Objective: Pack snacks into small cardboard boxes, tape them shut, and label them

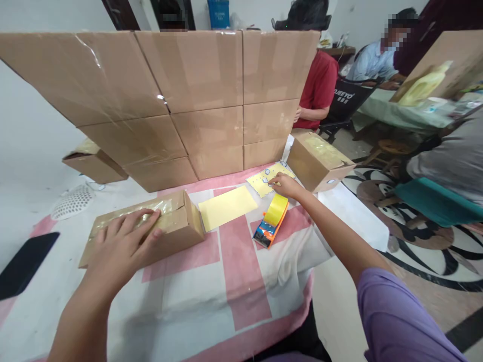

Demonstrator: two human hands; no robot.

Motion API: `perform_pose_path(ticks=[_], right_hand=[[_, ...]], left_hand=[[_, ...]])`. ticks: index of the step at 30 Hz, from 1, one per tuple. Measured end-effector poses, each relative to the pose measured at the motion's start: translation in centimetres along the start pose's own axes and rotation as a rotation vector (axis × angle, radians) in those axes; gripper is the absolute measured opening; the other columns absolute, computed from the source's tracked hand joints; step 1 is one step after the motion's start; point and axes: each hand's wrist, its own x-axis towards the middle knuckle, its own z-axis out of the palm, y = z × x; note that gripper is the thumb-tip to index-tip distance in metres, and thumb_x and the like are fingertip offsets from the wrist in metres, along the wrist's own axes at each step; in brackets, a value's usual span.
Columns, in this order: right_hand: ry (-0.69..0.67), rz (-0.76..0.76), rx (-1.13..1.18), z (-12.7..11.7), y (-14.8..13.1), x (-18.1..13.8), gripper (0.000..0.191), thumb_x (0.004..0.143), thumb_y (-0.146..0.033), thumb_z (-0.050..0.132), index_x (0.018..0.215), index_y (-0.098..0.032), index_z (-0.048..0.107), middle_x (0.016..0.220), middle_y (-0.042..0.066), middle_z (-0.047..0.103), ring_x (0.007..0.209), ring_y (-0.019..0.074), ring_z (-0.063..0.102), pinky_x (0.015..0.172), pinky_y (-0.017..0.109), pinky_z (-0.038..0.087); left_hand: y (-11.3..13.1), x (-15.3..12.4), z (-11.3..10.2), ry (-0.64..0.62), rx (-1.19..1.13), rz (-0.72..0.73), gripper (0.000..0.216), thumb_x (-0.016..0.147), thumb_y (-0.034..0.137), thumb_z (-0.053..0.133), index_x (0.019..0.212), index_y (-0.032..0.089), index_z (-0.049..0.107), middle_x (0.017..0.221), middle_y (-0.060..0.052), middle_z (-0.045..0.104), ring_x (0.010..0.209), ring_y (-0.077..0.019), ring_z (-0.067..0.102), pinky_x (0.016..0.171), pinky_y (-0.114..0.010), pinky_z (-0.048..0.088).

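Note:
My left hand [126, 234] lies on top of a long, taped cardboard box [177, 221], its fingers spread and its palm down. My right hand [287, 185] reaches to a yellow sheet with small dark marks [256, 185] farther back. Its thumb and forefinger are drawn together at the sheet's surface; whatever they hold is too small to make out. Small whitish pieces [267, 172] lie on that sheet near the fingertips. Between my hands is a plain yellow sheet [228, 207]. An orange tape dispenser [272, 221] with a yellow roll sits just below my right hand.
Stacked cardboard boxes [207, 85] form a wall behind the cloth-covered table [188, 311]. Another box [320, 161] stands right, one more [96, 161] at the back left. A black phone-like slab [26, 264] lies left. People sit beyond, one in a red shirt [322, 85].

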Motion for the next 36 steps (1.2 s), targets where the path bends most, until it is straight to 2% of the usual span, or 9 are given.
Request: perform_pose_path(ticks=[4,8,16,19,23,28,31,33,36], right_hand=[[-0.052,-0.057,0.003,-0.3,-0.3,0.5,0.034,0.094,-0.016,0.062,0.124,-0.021,0.077,0.119,0.013,0.065,0.106,0.0234,0.064,0.095,0.029,0.046],[-0.093,-0.08,0.011,-0.5,-0.4,1.0,0.032,0.094,-0.014,0.061,0.121,-0.021,0.076,0.119,0.011,0.067,0.104,0.0209,0.065,0.092,0.026,0.045],[-0.048,0.17,-0.008,-0.4,-0.1,1.2,0.013,0.086,-0.023,0.068,0.095,-0.014,0.073,0.106,0.014,0.072,0.089,0.0217,0.063,0.07,0.027,0.041],[-0.036,0.216,0.041,-0.1,-0.5,1.2,0.004,0.082,-0.016,0.066,0.083,-0.016,0.07,0.093,0.009,0.074,0.082,0.0185,0.062,0.067,0.025,0.04],[0.04,0.254,0.138,0.0,-1.2,0.9,0.01,0.076,-0.009,0.061,0.074,-0.017,0.066,0.085,0.008,0.074,0.078,0.0172,0.06,0.066,0.025,0.041],[0.199,0.28,0.326,-1.9,-2.2,0.3,0.006,0.077,-0.015,0.06,0.079,-0.016,0.065,0.081,0.008,0.072,0.075,0.0182,0.062,0.067,0.027,0.047],[0.285,0.245,0.485,-3.9,-3.8,-0.6,0.019,0.08,-0.025,0.063,0.097,-0.016,0.067,0.079,0.005,0.071,0.066,0.0156,0.061,0.062,0.027,0.049],[0.35,0.186,0.709,-5.2,-5.9,-1.6,0.027,0.08,-0.034,0.07,0.101,-0.017,0.069,0.077,0.003,0.07,0.059,0.013,0.059,0.056,0.026,0.046],[0.375,0.104,1.054,-6.4,-10.5,-3.3,0.037,0.07,-0.048,0.085,0.086,-0.018,0.07,0.071,0.002,0.068,0.052,0.0113,0.057,0.048,0.023,0.037]], left_hand=[[-0.1,0.0,0.1,0.004,-0.033,-0.014,0.061,0.105,0.056,0.023,0.144,0.031,0.062,0.149,-0.011,0.056,0.132,-0.0374,0.048,0.11,-0.063,0.036],[0.0,-0.3,0.1,0.01,-0.024,-0.023,0.063,0.104,0.057,0.021,0.146,0.031,0.06,0.147,-0.01,0.058,0.131,-0.0362,0.05,0.108,-0.059,0.039],[0.4,-0.9,0.1,0.017,-0.026,-0.033,0.067,0.104,0.059,0.019,0.147,0.027,0.059,0.149,-0.01,0.056,0.133,-0.0377,0.048,0.108,-0.059,0.038],[0.4,-0.8,0.2,0.027,-0.033,-0.037,0.065,0.104,0.059,0.021,0.146,0.029,0.06,0.149,-0.009,0.057,0.133,-0.0374,0.049,0.108,-0.059,0.038],[-0.1,-0.7,0.6,0.053,-0.034,-0.025,0.061,0.103,0.061,0.025,0.146,0.036,0.059,0.146,-0.008,0.059,0.132,-0.0366,0.051,0.108,-0.059,0.039],[-0.8,-0.7,1.0,0.045,-0.022,-0.001,0.06,0.102,0.06,0.028,0.147,0.034,0.058,0.147,-0.009,0.059,0.131,-0.038,0.051,0.107,-0.06,0.04],[-0.7,-0.8,1.0,0.059,-0.02,0.005,0.058,0.103,0.059,0.029,0.147,0.035,0.059,0.147,-0.009,0.059,0.131,-0.0373,0.051,0.106,-0.059,0.041],[-0.5,-0.9,0.9,0.071,-0.026,0.006,0.058,0.102,0.059,0.03,0.147,0.036,0.059,0.146,-0.008,0.06,0.13,-0.0367,0.051,0.106,-0.058,0.041],[0.1,-1.1,0.6,0.088,-0.037,-0.01,0.058,0.103,0.059,0.029,0.146,0.035,0.059,0.145,-0.008,0.06,0.131,-0.0366,0.05,0.108,-0.057,0.039]])
